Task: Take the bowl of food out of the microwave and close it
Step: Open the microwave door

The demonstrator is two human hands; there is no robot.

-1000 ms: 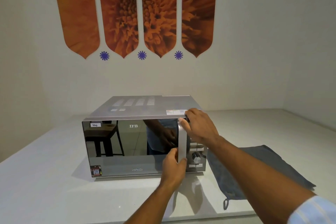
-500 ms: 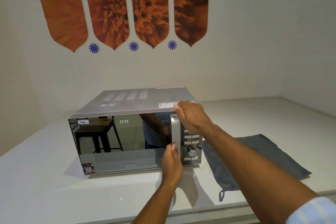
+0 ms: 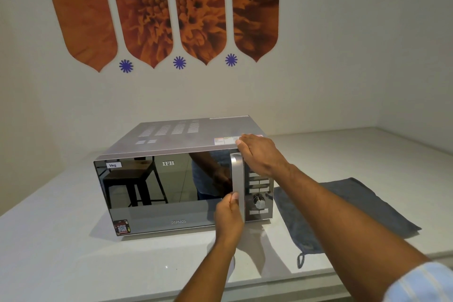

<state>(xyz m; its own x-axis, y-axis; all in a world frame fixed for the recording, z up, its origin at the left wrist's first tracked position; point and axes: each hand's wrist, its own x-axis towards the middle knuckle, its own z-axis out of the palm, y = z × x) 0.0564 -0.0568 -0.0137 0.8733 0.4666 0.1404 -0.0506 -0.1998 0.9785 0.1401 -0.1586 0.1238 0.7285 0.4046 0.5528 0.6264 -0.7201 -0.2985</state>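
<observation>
We find the microwave [image 3: 181, 179] on the white surface [image 3: 61, 265], its door shut; the bowl is not visible behind the mirrored glass. The left hand [image 3: 229, 216] is closed around the lower part of the door handle [image 3: 237, 179]. The right hand [image 3: 261, 154] lies flat, fingers loosely curled, on the top front corner, gripping nothing. Risk, in our judgement: a hard pull may slide the cabinet forward if that bracing slackens. A grey cloth [image 3: 343, 211] lies just beside, to the right.

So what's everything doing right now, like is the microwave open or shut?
microwave door: shut, mirror front hides the inside
door handle: gripped low by the left hand
right hand: resting flat on the microwave's top front corner
grey cloth: lying flat on the counter
</observation>
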